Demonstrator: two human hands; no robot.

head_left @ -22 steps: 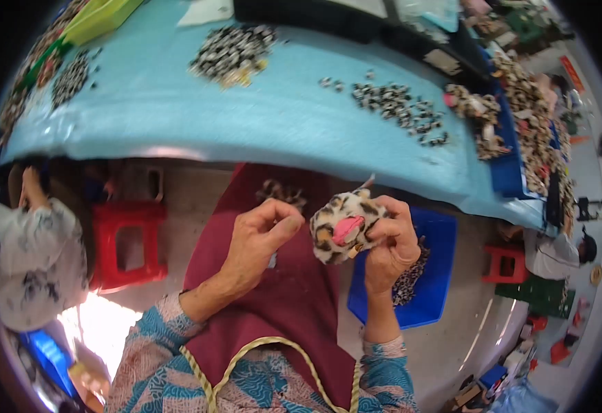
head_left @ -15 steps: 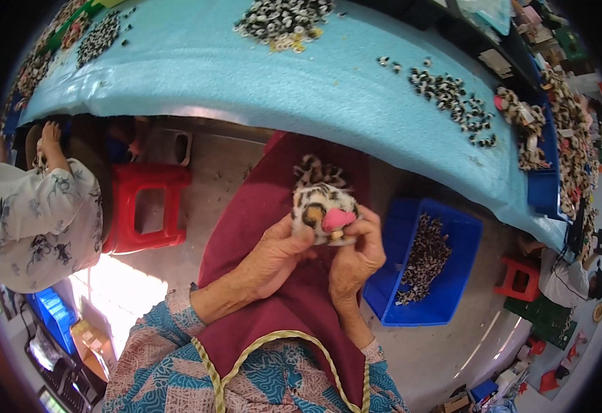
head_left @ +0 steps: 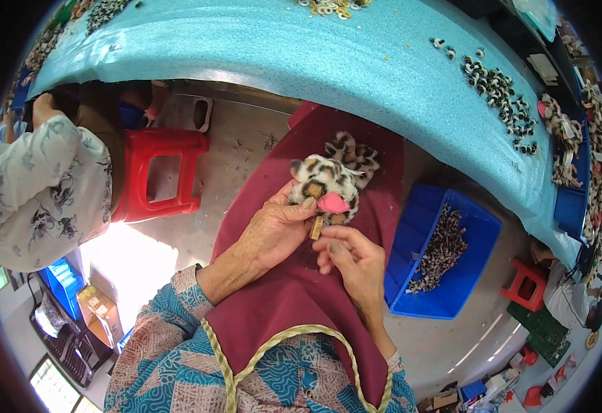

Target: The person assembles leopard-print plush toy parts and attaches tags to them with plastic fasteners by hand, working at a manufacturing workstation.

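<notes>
A leopard-print plush toy piece (head_left: 332,172) with a pink nose patch (head_left: 333,202) lies above my lap. My left hand (head_left: 280,227) grips its left side, the thumb pressing beside the pink patch. From its lower edge hangs a small tan tag (head_left: 317,228). Just below and right of the tag is my right hand (head_left: 356,261), its fingers curled in and fingertips close to the tag. Whether they pinch anything small cannot be seen. A darker spotted part (head_left: 356,157) of the toy flops out at the top.
A maroon apron (head_left: 266,186) covers my lap. On the blue-covered table (head_left: 280,62) are small black-and-white pieces (head_left: 497,89). To the right, a blue bin (head_left: 445,306) holds spotted pieces. A person in a floral shirt (head_left: 53,193) sits left by a red stool (head_left: 166,172).
My right hand has left the toy's right side and moved down below the tag. The left hand still holds the toy, now turned somewhat. The whole view has shifted.
</notes>
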